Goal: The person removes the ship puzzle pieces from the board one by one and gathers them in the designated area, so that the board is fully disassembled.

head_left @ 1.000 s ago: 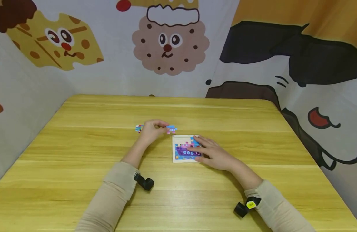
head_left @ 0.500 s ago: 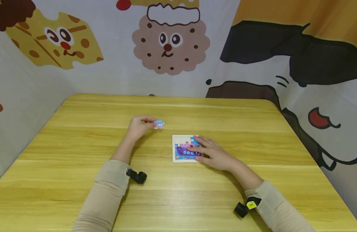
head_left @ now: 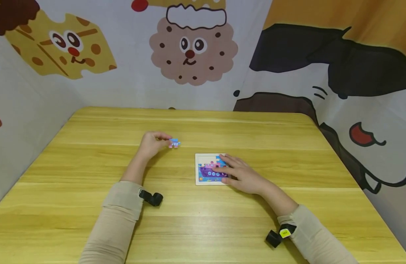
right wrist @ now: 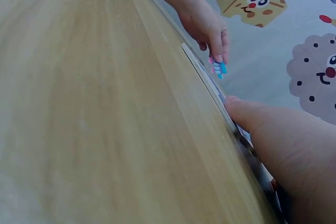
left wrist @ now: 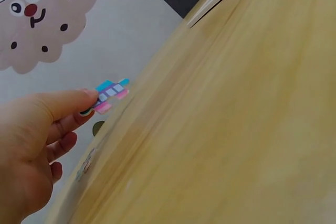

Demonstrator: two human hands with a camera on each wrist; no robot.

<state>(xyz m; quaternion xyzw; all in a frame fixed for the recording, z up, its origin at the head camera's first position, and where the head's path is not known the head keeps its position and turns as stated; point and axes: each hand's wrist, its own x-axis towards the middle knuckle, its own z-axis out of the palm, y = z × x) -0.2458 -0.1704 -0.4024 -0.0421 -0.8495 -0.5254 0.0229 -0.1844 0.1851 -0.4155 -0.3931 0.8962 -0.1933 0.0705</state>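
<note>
My left hand pinches a jigsaw puzzle piece between thumb and fingers. The piece is blue, purple and pink with white windows, and it is held up off the table in the left wrist view. A shallow puzzle tray lies to its right, partly filled with a purple and pink ship picture. Pale bare backing shows at the tray's upper left. My right hand rests on the tray's right side with fingers spread, hiding part of the picture.
Low down in the left wrist view, other small pieces lie on the table near my left hand; the head view hides them behind it. The wooden table meets a cartoon-printed curtain at its far edge.
My left hand has moved left, away from the tray, carrying the puzzle piece. It now covers the pieces seen beside it earlier. The right hand and tray have stayed in place.
</note>
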